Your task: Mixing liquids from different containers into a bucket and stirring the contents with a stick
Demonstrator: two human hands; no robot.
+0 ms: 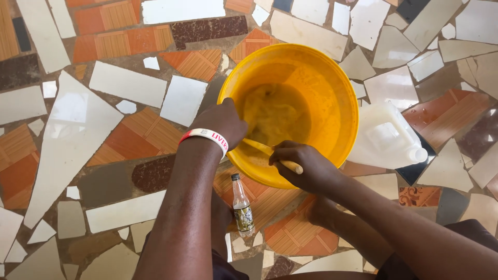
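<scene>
Two hands at work over one yellow plastic bucket (332, 98), which stands on a broken-tile mosaic floor (104, 124), upper centre of view

Item 1, bucket: round, open-topped, thin-walled; holds a cloudy yellowish liquid (272, 111) low in the base. Judged moderately light but sloshing, its wet inner wall slippery; best taken at the rim, both sides, kept level

Item 2, left hand (223, 124): at the rim's 8 o'clock, fingers curled over the edge and closed on it, steadying; red-and-white wristband (205, 137) on the wrist

Item 3, right hand (303, 163): at 6 o'clock of the bucket, clamped around a pale wooden stick (267, 151), whose far end dips into the liquid. Stick judged stiff, light, likely slick where wet; dry near end is the sound hold

Item 4, small glass bottle (242, 206): capped, upright, just beyond the bucket at 6 o'clock, between the forearms; fragile, easily toppled

Item 5, white plastic jerrycan (386, 137): lying on its side, touching the bucket at 3 o'clock, cap pointing right; fill cannot be told
</scene>
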